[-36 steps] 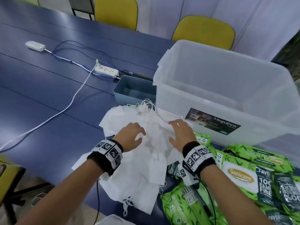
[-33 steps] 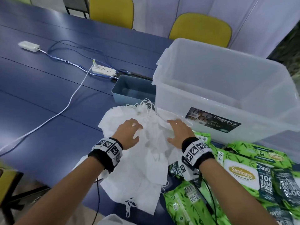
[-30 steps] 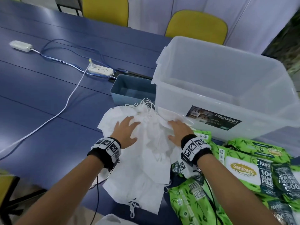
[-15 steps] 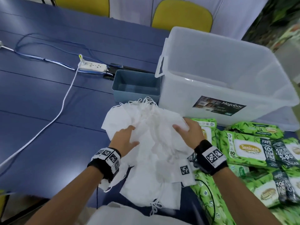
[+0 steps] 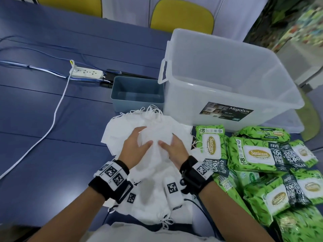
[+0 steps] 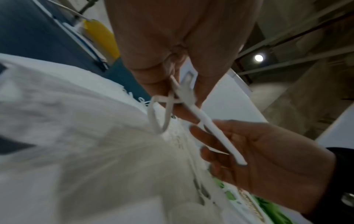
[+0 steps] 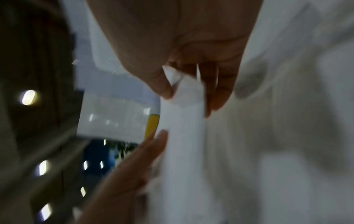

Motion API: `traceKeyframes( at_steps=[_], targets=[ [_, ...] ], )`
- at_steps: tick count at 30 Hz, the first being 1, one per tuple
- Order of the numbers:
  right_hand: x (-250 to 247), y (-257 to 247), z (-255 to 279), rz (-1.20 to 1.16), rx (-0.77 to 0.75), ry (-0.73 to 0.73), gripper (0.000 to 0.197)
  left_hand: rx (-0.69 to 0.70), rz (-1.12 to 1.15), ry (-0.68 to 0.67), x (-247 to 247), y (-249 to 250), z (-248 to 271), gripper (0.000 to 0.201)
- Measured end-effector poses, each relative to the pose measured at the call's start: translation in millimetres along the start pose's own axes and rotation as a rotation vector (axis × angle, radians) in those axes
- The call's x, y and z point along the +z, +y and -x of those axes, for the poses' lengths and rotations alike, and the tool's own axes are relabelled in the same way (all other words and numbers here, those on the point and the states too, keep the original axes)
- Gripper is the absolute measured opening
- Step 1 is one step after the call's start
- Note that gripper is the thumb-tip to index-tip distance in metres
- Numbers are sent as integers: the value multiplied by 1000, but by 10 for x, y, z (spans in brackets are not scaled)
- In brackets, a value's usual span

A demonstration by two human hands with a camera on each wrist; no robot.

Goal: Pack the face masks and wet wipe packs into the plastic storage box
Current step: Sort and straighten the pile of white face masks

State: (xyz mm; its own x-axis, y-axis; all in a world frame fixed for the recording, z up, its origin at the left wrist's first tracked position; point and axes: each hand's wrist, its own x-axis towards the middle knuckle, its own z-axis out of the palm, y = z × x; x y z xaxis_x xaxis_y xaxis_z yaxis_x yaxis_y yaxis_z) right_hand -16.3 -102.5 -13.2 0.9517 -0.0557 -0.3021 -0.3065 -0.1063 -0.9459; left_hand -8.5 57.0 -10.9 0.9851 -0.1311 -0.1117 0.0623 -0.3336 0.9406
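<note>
In the head view, the left hand (image 5: 135, 147) and the right hand (image 5: 173, 150) are gripping the pile of white face masks (image 5: 153, 137) in the center of the frame, fingers curled into it from both sides. The plastic storage box (image 5: 232, 88) is standing open at upper right, the wet wipe packs (image 5: 257, 154) are lying at right.

In the left wrist view, an ear loop (image 6: 162, 115) is hanging by the fingers (image 6: 153, 78).

In the right wrist view, blurred, the thumb and fingers (image 7: 216, 91) are pinching mask fabric.
</note>
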Motion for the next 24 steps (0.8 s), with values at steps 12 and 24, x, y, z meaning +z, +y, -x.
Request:
traceKeyframes(
  at_steps=[12,24],
  targets=[
    [-493,30,-578,914,63,12,51,34,-185,18,-294,-252,25,41],
    [-930,-251,-136,-533,-46,155,27,95,22,129,-288,-48,28,12]
  ],
)
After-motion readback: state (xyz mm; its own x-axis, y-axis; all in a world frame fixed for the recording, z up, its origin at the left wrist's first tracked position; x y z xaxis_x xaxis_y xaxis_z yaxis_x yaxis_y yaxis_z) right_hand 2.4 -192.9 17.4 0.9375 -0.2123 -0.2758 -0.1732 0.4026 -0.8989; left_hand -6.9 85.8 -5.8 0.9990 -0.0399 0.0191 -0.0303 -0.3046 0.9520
